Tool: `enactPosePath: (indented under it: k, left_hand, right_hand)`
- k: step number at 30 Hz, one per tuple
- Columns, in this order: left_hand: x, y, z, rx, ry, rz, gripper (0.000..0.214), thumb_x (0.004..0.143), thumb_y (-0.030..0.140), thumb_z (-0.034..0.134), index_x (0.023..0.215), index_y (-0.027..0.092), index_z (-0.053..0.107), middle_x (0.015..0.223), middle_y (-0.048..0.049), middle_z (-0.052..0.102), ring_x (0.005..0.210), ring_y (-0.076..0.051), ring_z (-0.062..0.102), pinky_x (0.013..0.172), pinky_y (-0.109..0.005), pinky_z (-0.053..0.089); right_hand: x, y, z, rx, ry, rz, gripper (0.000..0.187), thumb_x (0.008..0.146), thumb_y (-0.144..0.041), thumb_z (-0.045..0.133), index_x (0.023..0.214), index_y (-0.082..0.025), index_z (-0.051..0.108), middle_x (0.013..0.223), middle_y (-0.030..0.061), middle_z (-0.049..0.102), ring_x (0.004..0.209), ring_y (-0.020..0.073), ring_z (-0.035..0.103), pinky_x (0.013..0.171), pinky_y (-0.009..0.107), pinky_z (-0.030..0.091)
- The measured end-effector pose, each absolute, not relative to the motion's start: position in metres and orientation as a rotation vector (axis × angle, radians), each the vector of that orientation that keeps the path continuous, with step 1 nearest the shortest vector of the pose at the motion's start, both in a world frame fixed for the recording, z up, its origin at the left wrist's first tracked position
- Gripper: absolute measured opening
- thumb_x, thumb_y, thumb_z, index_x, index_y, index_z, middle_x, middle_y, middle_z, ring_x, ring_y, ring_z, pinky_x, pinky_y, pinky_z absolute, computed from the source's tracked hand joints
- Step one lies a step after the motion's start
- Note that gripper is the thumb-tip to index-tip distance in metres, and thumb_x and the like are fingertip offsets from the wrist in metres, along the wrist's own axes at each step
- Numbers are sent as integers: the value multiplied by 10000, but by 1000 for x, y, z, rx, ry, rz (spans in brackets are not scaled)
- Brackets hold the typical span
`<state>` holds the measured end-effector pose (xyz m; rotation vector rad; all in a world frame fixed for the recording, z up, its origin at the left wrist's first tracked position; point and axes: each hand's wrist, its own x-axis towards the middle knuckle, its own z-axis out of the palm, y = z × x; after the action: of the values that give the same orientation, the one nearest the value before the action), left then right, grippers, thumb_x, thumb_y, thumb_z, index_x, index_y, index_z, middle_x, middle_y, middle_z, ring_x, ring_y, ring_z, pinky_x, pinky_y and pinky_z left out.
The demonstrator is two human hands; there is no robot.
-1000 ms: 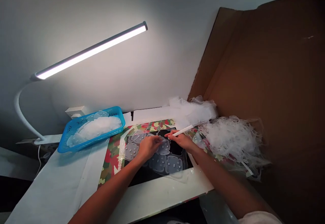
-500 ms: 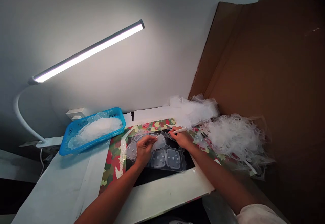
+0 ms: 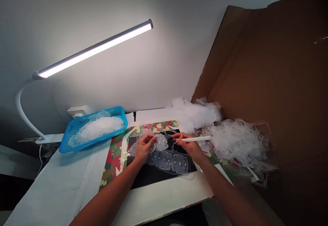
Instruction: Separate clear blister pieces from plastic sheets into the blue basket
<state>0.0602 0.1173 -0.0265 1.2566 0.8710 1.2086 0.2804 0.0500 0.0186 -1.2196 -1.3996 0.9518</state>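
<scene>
A clear plastic sheet of moulded square pieces [image 3: 171, 160] lies on a black mat [image 3: 153, 175] over a camouflage-patterned cover. My left hand [image 3: 143, 148] pinches one translucent piece [image 3: 161, 142] lifted at the sheet's far edge. My right hand [image 3: 188, 146] is closed around a thin white stick-like tool [image 3: 196, 139], which lies nearly level with its tip pointing left toward that piece.
A blue basket [image 3: 74, 127] of loose clear pieces stands at the left. A heap of stringy white plastic scrap [image 3: 237, 143] lies at the right against a brown cardboard wall [image 3: 269, 82]. A lit bar lamp [image 3: 94, 49] hangs overhead. White paper [image 3: 64, 181] covers the table's left.
The white tool has swung from steeply angled to nearly level. My left hand has lifted a single piece away from the sheet and both hands shifted slightly right.
</scene>
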Motion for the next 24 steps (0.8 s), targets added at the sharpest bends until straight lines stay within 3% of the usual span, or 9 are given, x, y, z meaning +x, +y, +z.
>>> enactPosePath:
  k: [4,10,24]
  left_hand:
    - [60,116,-27,1250,874,1182,344,738,476,742,808,153,647,666,15,589,517,-69,442,475,-182,326]
    - [60,115,-23,1258,891,1166,375,720,510,742,793,158,635,646,27,577,490,-63,415,458,-186,304]
    - [62,107,-13,1351,867,1102,354,733,497,721,759,155,635,633,7,610,513,-91,480,485,-202,352]
  right_hand:
    - [253,28,29,-1152,-1402,1053,223,870,-356,583,701,-225,518,1117,60,694,1031,234,632,894,369,469]
    - [239,23,23,-1262,-1424,826,216,884,-362,562,719,-222,549,1086,73,712,918,225,652,811,345,478]
    - [244,17,20,-1298,-1456,790,227,894,-363,566,718,-220,562,1122,69,702,910,230,650,780,337,471]
